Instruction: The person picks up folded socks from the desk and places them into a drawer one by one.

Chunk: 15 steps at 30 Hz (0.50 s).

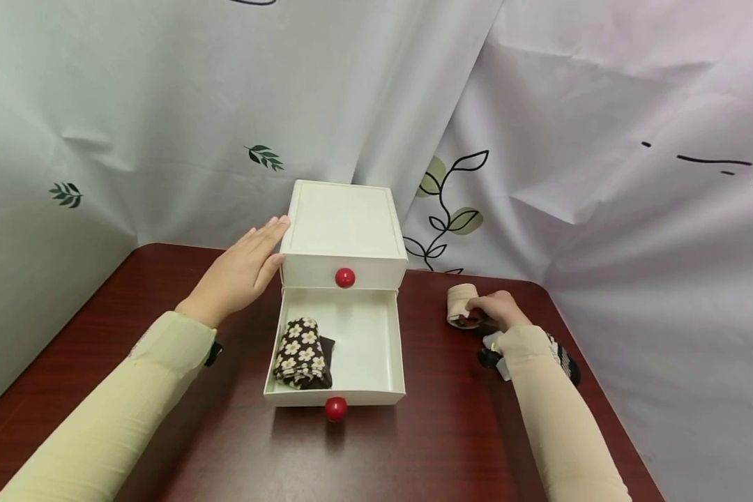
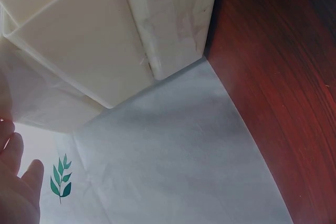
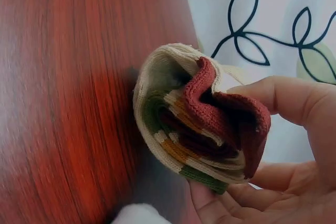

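Observation:
My right hand pinches a rolled pair of socks between thumb and fingers. The roll is cream outside, with dark red, green and mustard knit showing at its end. On the left, my left hand has straight fingers that rest against the side of a white two-drawer box. The lower drawer is pulled out; the upper one is closed, and both have red round knobs. Inside the lower drawer, at its left, lies a dark rolled sock bundle with cream flowers.
Beside my right forearm lie a grey and black sock bundle and a black-and-white patterned one, both partly hidden by the sleeve. Everything stands on a dark red wooden table. A white curtain with leaf prints hangs behind.

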Each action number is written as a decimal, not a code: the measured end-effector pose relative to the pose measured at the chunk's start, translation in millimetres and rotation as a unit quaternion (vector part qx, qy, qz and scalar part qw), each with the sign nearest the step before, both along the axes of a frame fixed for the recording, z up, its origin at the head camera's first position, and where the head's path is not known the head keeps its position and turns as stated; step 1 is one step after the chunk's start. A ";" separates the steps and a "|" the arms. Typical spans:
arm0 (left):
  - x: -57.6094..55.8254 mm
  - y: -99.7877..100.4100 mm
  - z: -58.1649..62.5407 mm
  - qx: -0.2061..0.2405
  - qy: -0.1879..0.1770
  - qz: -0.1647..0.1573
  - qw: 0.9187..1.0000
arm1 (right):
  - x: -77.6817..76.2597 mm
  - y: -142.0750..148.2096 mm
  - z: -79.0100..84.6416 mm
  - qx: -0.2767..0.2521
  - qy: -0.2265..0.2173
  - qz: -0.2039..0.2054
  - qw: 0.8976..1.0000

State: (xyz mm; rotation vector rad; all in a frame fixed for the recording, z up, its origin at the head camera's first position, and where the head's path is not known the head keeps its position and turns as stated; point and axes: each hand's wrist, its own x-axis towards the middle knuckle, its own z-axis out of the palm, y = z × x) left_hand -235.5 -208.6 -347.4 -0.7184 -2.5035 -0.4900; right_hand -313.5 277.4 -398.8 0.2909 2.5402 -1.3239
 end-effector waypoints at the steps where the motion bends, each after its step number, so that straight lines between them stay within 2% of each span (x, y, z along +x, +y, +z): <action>1: 0.3 0.2 0.1 0.001 -0.002 -0.001 1.000 | 1.3 -1.2 0.3 -0.009 0.004 0.002 1.000; 10: 1.1 2.1 0.8 0.001 -0.007 0.000 1.000 | 13.9 -10.5 2.1 -0.060 0.019 0.008 0.998; 15: 1.8 2.2 1.6 0.004 -0.006 -0.001 1.000 | 22.3 -13.3 1.5 -0.105 0.015 -0.006 0.994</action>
